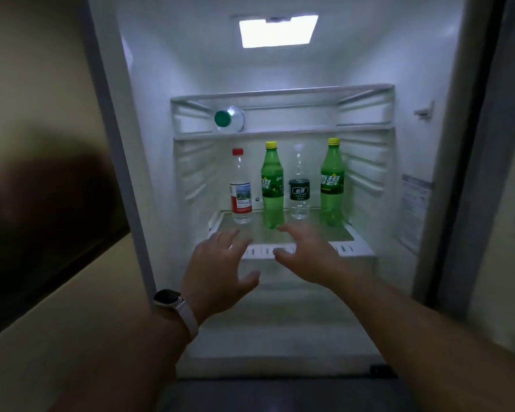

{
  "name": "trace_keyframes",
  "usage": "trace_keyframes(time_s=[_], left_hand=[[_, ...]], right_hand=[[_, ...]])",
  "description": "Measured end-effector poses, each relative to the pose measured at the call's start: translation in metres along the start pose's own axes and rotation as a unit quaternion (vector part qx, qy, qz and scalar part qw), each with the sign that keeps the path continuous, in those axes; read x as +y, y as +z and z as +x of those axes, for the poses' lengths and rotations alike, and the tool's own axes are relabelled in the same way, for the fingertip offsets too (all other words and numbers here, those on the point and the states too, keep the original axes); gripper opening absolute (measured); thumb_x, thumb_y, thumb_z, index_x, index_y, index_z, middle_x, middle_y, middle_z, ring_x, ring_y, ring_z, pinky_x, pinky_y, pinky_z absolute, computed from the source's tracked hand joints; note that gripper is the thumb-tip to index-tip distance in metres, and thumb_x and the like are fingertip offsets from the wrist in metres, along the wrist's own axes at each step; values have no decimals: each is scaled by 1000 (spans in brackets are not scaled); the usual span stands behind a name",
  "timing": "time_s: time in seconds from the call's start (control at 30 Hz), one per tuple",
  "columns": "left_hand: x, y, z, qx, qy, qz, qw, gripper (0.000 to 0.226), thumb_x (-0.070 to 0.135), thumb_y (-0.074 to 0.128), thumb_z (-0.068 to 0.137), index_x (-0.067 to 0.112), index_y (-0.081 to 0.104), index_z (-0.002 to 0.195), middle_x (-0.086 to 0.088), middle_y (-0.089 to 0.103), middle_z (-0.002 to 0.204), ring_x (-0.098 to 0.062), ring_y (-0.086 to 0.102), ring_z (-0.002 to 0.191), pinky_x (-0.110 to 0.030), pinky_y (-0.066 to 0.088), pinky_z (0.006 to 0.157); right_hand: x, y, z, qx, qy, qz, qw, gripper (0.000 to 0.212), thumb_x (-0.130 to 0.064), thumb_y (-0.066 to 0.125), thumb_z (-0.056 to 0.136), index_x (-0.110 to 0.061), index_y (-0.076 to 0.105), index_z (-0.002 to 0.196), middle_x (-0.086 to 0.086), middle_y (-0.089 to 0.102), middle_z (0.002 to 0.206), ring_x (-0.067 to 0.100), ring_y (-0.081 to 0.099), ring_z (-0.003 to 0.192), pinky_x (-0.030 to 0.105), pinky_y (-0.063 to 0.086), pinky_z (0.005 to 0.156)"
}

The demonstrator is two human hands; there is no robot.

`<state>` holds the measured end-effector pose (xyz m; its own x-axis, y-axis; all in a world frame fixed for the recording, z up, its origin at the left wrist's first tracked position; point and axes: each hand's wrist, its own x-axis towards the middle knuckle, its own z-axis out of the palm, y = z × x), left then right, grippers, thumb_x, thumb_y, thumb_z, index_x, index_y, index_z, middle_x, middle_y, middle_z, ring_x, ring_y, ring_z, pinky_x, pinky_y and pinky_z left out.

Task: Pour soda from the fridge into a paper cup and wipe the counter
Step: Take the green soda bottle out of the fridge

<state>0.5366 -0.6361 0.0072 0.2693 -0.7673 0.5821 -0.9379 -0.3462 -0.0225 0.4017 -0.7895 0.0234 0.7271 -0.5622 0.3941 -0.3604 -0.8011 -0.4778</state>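
The fridge stands open before me. On its glass shelf (pixel 309 234) stand two green soda bottles with yellow caps, one in the middle (pixel 272 185) and one at the right (pixel 332 182). My left hand (pixel 220 266), a watch on its wrist, reaches toward the shelf with fingers spread and holds nothing. My right hand (pixel 305 252) is also spread and empty, its fingertips just in front of the base of the middle soda bottle. No cup or cloth is in view.
A clear water bottle with a red cap (pixel 241 187) stands left of the soda; a clear bottle with a dark label (pixel 299 185) stands between the two sodas. A bottle with a green cap (pixel 229 118) lies on the upper shelf. The fridge wall (pixel 116 144) borders my left.
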Motion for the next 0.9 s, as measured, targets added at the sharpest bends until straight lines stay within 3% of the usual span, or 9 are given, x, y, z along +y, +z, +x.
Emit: trace_keyframes(time_s=[0.1,0.33,0.43,0.53,0.73,0.83,0.9], left_hand=[[-13,5,9,13,-3,-3,1000,69,61,51,73,21,57,129,-9,54,136,-29,51,122,-44,45,96],[-28,26,48,14,-23,-18,999,67,60,49,73,21,56,128,-7,57,132,-27,52,121,-42,44,95],[-36,45,60,7,-13,-29,999,69,62,46,73,24,53,131,-5,53,135,-26,48,123,-41,41,96],[-39,52,76,3,-14,-27,1000,70,65,44,72,28,53,132,-2,51,136,-24,45,124,-38,39,96],[-38,67,96,11,-15,-35,999,63,55,58,73,22,56,127,-6,52,136,-27,47,123,-42,41,96],[-36,72,100,13,-3,-34,999,61,52,59,76,21,55,128,-7,51,136,-27,45,125,-44,39,99],[-35,74,101,13,6,-31,999,61,53,59,79,21,52,131,-7,48,140,-26,41,129,-45,36,102]], right_hand=[[6,7,29,18,10,5,1000,56,-38,66,86,-23,48,137,1,46,141,19,44,125,35,39,99],[16,24,83,22,49,60,997,58,-34,69,85,-23,46,138,0,46,139,10,47,102,26,43,75],[23,29,105,28,66,74,995,61,-31,72,84,-17,45,137,5,49,138,14,51,107,29,46,83],[30,32,126,40,103,106,988,68,-30,73,83,-16,39,140,7,48,137,15,51,105,31,48,82],[40,45,169,76,153,132,976,99,-39,82,71,-19,23,148,6,43,145,25,47,128,45,43,105],[46,52,187,85,170,161,969,103,-45,85,65,-21,25,145,5,48,141,25,51,125,47,46,101],[44,53,191,82,177,201,960,96,-37,86,69,-20,29,143,0,53,130,20,54,115,39,48,93]])
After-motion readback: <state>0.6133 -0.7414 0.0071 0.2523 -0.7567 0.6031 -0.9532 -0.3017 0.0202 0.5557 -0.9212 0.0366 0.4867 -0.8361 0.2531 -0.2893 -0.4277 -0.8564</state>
